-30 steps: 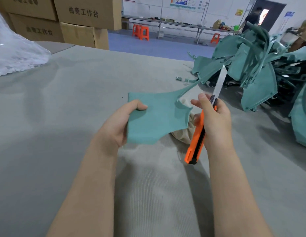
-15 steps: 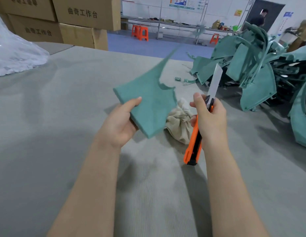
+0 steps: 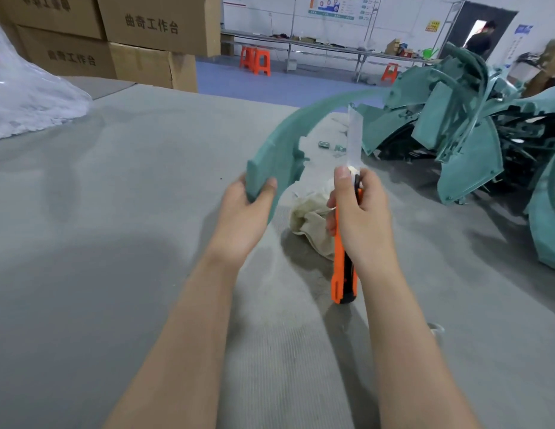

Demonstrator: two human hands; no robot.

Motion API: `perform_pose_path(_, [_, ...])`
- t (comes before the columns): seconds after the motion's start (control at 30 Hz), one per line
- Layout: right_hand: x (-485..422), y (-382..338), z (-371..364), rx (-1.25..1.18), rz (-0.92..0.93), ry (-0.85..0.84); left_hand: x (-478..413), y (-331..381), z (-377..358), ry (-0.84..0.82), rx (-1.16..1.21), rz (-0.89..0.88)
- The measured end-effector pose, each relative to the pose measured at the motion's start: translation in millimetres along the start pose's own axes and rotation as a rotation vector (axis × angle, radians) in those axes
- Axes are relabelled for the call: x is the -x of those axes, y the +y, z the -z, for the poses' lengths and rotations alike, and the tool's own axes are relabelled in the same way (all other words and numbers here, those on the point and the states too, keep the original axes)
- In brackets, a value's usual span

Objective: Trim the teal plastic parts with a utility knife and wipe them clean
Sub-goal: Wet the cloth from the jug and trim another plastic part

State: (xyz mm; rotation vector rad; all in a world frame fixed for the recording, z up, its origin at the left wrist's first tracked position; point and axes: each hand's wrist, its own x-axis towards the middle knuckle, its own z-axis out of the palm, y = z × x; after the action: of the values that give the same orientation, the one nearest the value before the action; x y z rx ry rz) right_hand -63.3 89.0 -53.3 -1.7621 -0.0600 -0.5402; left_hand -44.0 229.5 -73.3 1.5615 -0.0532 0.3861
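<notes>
My left hand [image 3: 243,212] grips one end of a curved teal plastic part [image 3: 281,144], held edge-on above the table so that its long thin tip arcs up and to the right. My right hand [image 3: 361,215] holds an orange utility knife [image 3: 342,258] upright, with the blade [image 3: 354,134] extended and pointing up just right of the part. The blade does not touch the part. A crumpled cream cloth [image 3: 310,218] lies on the table between and behind my hands.
A heap of teal plastic parts [image 3: 462,128] fills the right side of the grey felt table [image 3: 115,212]. Small teal offcuts [image 3: 330,147] lie beyond the cloth. Cardboard boxes [image 3: 140,41] and a clear plastic bag [image 3: 25,97] sit at the far left.
My left hand has turned the teal part from flat-facing to edge-on, swinging its thin tip up and over to the right. The knife stays upright in my right hand.
</notes>
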Motion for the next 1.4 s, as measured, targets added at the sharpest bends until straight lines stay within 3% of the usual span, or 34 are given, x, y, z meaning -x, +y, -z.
perform_pose_path(0.13, [-2,4,4,0.052,-0.01,-0.075,1,-3,8,-0.125,-0.243,-0.163])
perform_pose_path(0.33, [-4,11,7,0.073,-0.108,-0.063,0,-11,10,-0.203,-0.515,-0.105])
perform_pose_path(0.63, [-4,9,3,-0.133,-0.276,-0.126,0,-13,9,-0.207,-0.516,-0.092])
perform_pose_path(0.77, [1,9,-5,-0.071,-0.178,-0.168,0,-12,8,-0.221,-0.512,-0.107])
perform_pose_path(0.93, [3,9,-16,0.097,-0.046,-0.081,1,-11,7,-0.219,-0.534,-0.113])
perform_pose_path(1.4, [0,8,-11,-0.011,-0.071,-0.044,3,-11,5,-0.229,-0.523,-0.114])
